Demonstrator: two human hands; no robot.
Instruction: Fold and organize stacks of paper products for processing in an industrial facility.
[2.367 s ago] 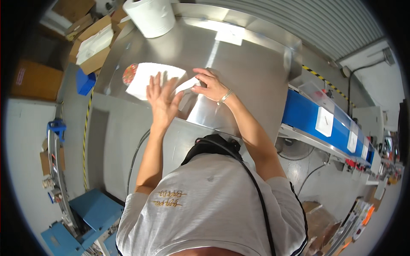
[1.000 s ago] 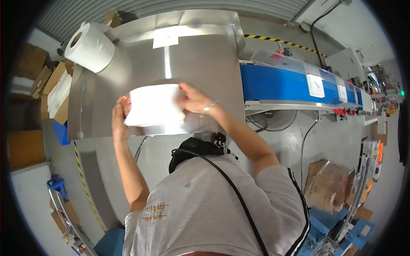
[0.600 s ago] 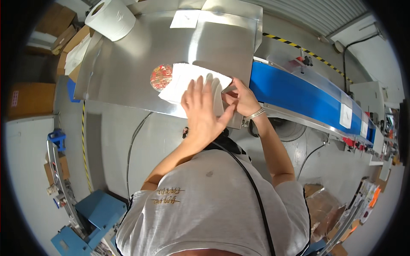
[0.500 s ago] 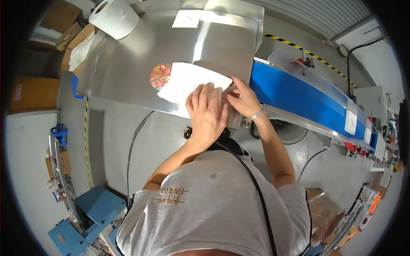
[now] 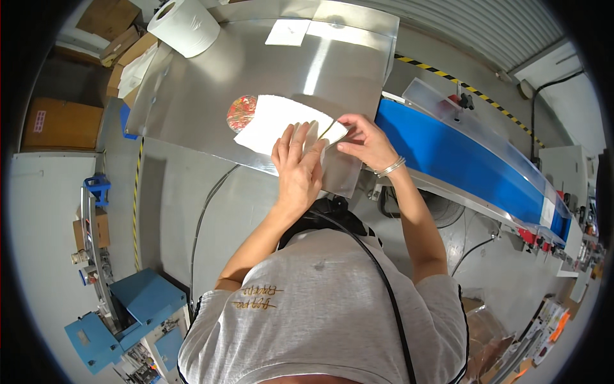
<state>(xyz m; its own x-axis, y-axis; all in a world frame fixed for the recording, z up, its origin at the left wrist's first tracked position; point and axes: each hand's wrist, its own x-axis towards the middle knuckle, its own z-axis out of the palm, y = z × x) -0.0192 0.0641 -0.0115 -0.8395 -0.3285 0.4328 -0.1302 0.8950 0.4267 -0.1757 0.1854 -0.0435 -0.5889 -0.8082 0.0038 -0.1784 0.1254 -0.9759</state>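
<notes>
A fan-shaped stack of white paper (image 5: 267, 121) lies on the steel table. Its left side borders on or partly covers a round red-and-gold patterned piece (image 5: 242, 114); which of the two I cannot tell. My left hand (image 5: 299, 163) rests flat on the stack's near part, fingers stretched out. At the stack's right corner, my right hand (image 5: 371, 144) is closed in a pinch on the paper edge. That corner is raised, with a dark gap line showing beside it. The undersides of both hands are hidden.
Right of the steel table (image 5: 198, 83) runs a blue conveyor belt (image 5: 448, 157) with a clear guard. A white paper roll (image 5: 184, 27) stands at the far left, and a white square sheet (image 5: 288, 32) lies at the back. A black cable (image 5: 208, 205) hangs at the near edge.
The right corner of the paper has lifted and parted, showing a dark line. My right hand has shifted slightly right, and my left hand slightly left. The whole view has also shifted a little.
</notes>
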